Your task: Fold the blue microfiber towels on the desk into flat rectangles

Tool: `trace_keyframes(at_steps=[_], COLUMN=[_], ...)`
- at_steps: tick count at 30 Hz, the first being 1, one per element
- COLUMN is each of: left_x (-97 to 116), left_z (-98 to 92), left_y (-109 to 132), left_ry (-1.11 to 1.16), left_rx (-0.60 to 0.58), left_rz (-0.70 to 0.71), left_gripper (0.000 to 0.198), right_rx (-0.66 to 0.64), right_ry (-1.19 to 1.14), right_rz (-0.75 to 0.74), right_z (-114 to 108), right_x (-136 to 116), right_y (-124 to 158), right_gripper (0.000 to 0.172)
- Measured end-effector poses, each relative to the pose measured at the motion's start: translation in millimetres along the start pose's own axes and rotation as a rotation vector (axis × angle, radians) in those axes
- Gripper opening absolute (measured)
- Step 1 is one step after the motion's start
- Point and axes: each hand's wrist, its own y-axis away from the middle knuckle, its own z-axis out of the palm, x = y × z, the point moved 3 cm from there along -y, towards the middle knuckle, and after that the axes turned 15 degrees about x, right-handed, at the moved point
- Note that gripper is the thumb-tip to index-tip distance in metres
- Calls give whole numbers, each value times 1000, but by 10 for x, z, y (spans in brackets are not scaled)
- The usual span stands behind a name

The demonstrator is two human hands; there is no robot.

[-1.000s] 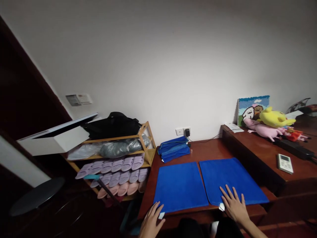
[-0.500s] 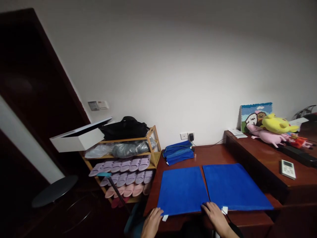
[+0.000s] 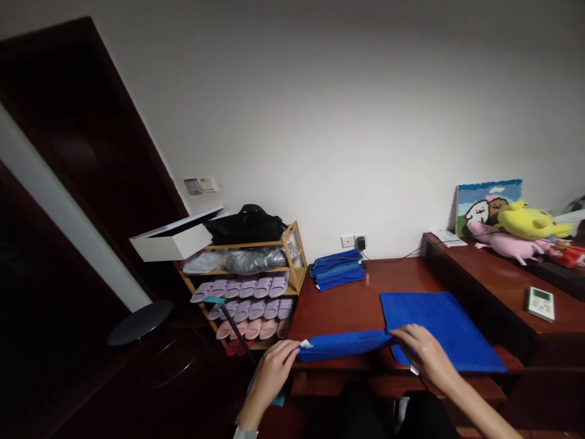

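Holding a blue towel (image 3: 342, 345) by its two ends, a person works at a dark red desk (image 3: 351, 302), seen from their own head. The towel is gathered into a long narrow band running left to right along the desk's front edge. Whether it rests on the wood or hangs just above it cannot be told.

The left hand (image 3: 270, 367) has its fingers curled shut round the left end, beside a small white tag (image 3: 305, 344), just off the desk's left corner. The right hand (image 3: 421, 352) is palm down, its fingers bent closed on the right end. A grip at each end keeps the band stretched straight and its layers lined up, rather than sagging in the middle.

Just to the right, a flat towel (image 3: 445, 326), also blue, lies spread open on the desk. The right hand overlaps its near left corner.

At the back, against the white wall and below a socket (image 3: 353, 241), a stack (image 3: 337, 269) of folded blue towels sits apart from the open space in front.

Left of the desk, a wooden rack (image 3: 296, 256) holds rows of pale slippers (image 3: 247, 297), with a black bag (image 3: 247, 224) and a white box (image 3: 176, 241) on top. On the right, a higher side desk (image 3: 498, 274) carries a remote (image 3: 540, 303), plush toys (image 3: 525, 227) and a picture (image 3: 479, 198) leaning on the wall.
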Motion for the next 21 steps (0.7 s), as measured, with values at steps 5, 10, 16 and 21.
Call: trace_keyframes(at_steps=[5, 10, 16, 21], left_x=[509, 810, 1025, 1302], left_z=[-524, -638, 20, 901], left_y=[-545, -738, -921, -1536], left_ry=[103, 196, 377, 442], left_rx=[-94, -280, -464, -421], left_rz=[-63, -135, -58, 76], left_gripper=[24, 25, 23, 22], right_rx=[-15, -118, -223, -173], right_ry=[-85, -86, -67, 16], right_rz=[-3, 44, 198, 255], right_z=[-882, -1434, -1562, -1582], right_x=[-12, 94, 645, 1509], right_y=[-415, -315, -52, -402], right_gripper=[32, 31, 36, 42])
